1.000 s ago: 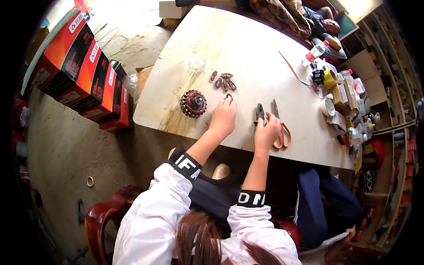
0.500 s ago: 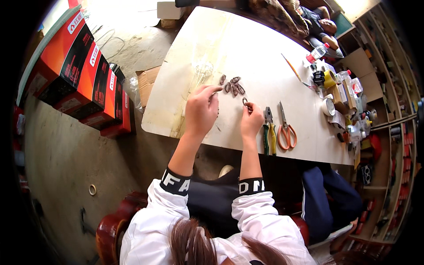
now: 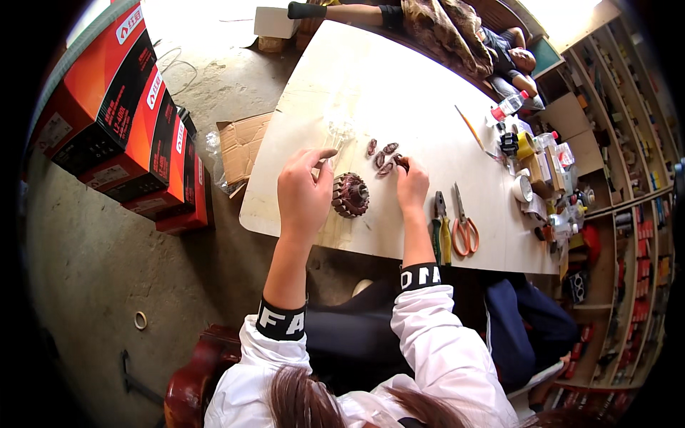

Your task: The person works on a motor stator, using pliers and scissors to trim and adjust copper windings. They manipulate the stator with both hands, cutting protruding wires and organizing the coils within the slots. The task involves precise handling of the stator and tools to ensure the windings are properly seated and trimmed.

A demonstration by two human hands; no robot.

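Note:
A dark red, round toothed motor core (image 3: 350,195) rests on the pale table (image 3: 421,93) in front of me. Just left of it hovers my left hand (image 3: 305,191), thumb and forefinger apart, with nothing visible between them. My right hand (image 3: 412,187) is closed at the edge of a small group of dark brown wire coils (image 3: 386,158). Between its thumb and fingertips is a small dark coil (image 3: 402,164), partly covered by the fingers. Pliers (image 3: 442,227) with green and yellow handles and orange-handled scissors (image 3: 465,230) lie right of my right forearm.
A paintbrush (image 3: 471,127) lies farther right, near a bottle (image 3: 509,105), a white tape roll (image 3: 522,188) and other clutter along the right edge. Stacked red and black boxes (image 3: 143,135) stand at left. Beyond the table a person (image 3: 499,53) lies down. Someone's dark-trousered legs (image 3: 528,321) are at my right.
My left hand has drawn left and lower, and the motor core now shows beside it. My right hand has moved up to the coils, and the group looks smaller. The view has shifted slightly.

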